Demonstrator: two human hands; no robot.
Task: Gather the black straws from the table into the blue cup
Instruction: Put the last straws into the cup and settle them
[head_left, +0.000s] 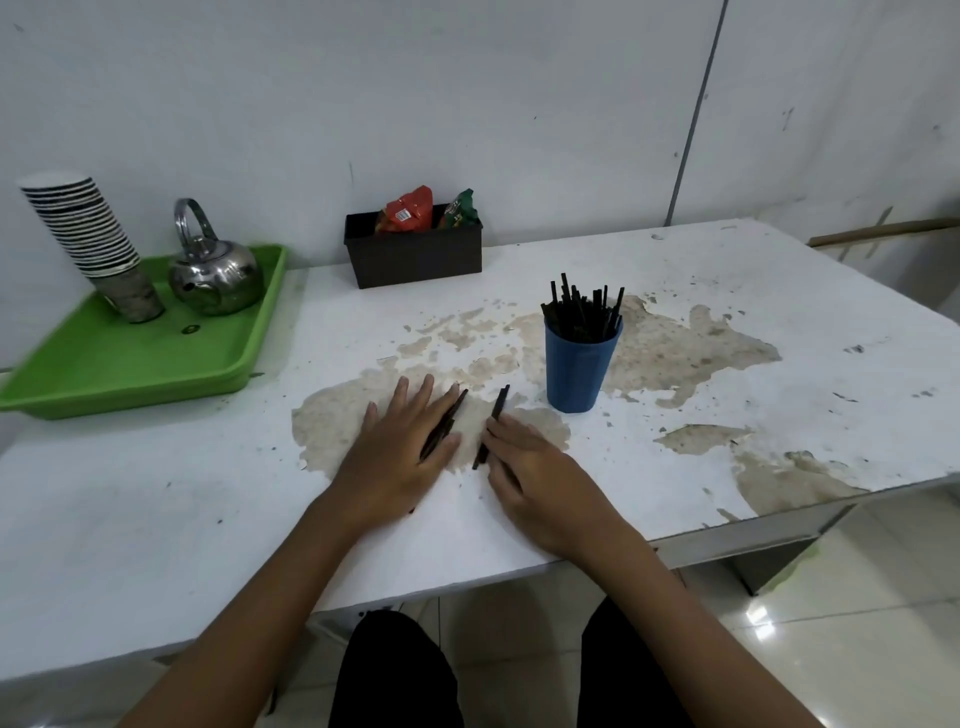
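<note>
Legs: dark trousers (395, 675) of the seated person, cut off by the lower frame edge.
Forearms: both reach up from the bottom edge over the near table edge.
Left hand (397, 457): flat, fingers spread straight, palm down on loose black straws (448, 421); most of their length is hidden beneath the palm.
Right hand (535, 483): fingers lie along a second bunch of straws (493, 426) on the table; whether they pinch or merely press cannot be told, and the bunch's count is blurred.
Table (701, 395): white top with worn brown patches.
Blue cup (581, 364): upright, just beyond the right hand, holding many black straws standing on end.
Green tray (119, 364): far left, carrying a steel kettle (215, 278) and a tilted stack of paper cups (88, 234).
Black box (415, 254): against the wall, holding red and green packets; their labels are unreadable.
</note>
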